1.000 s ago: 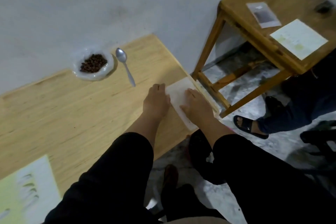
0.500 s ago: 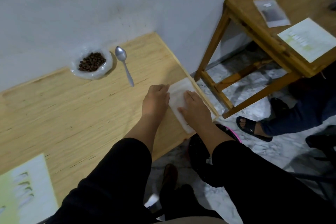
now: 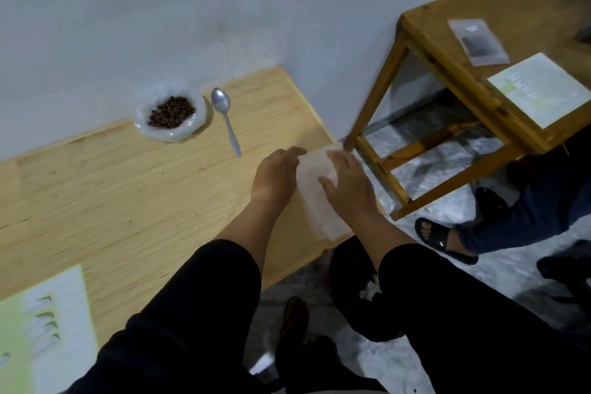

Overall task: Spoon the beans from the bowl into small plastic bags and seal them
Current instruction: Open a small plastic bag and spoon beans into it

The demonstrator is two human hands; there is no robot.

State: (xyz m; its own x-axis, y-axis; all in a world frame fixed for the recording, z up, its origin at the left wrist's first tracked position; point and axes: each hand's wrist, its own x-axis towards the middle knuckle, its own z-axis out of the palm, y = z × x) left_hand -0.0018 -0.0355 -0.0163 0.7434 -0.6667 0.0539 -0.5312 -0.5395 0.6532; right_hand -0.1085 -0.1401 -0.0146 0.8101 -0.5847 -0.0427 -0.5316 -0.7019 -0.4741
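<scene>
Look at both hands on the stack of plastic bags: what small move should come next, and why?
Probably peel one bag off the stack of plastic bags at the table's corner. Both the left hand and right hand rest on it, no bag is separated yet, the spoon lies untouched, and the beans sit in their bowl.

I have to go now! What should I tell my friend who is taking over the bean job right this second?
Left hand and right hand: both on the pile of plastic bags at the table's right edge; grip unclear.
Bowl of beans sits by the wall, spoon lying right of it, untouched.
Done: nothing bagged here yet.
Left: take one bag, open it, spoon beans in, seal, repeat.
</scene>
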